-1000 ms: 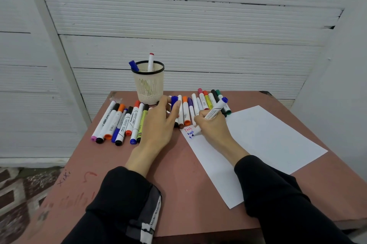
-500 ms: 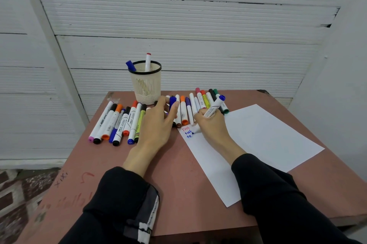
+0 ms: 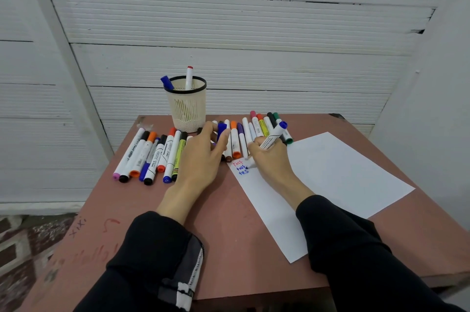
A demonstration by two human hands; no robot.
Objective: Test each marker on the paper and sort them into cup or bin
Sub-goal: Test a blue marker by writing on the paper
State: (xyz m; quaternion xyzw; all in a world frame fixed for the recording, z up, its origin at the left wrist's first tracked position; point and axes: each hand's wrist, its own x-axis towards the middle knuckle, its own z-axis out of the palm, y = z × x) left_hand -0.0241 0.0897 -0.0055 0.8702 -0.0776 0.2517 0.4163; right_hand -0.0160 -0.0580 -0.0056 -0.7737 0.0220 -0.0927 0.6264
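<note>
My right hand (image 3: pixel 269 159) grips a white marker with a blue end (image 3: pixel 273 137), its tip on the near-left corner of the white paper (image 3: pixel 343 174). There the words (image 3: pixel 240 166) read "Test" in red, "test" in blue and a blue "tes". My left hand (image 3: pixel 203 156) rests on the table beside it, with a blue cap (image 3: pixel 222 130) pinched between thumb and fingers. Two rows of capped markers lie flat, one on the left (image 3: pixel 155 156) and one behind my hands (image 3: pixel 256 128). The mesh cup (image 3: pixel 187 108) holds a blue and a red-tipped marker.
The reddish table (image 3: pixel 229 235) carries red scribbles near its left edge. A white slatted wall (image 3: pixel 229 32) stands right behind the cup. Patterned floor shows at the lower left. No bin is in view.
My right hand has kept writing: the third line grew from one blue stroke to "tes". My left hand has stayed where it was.
</note>
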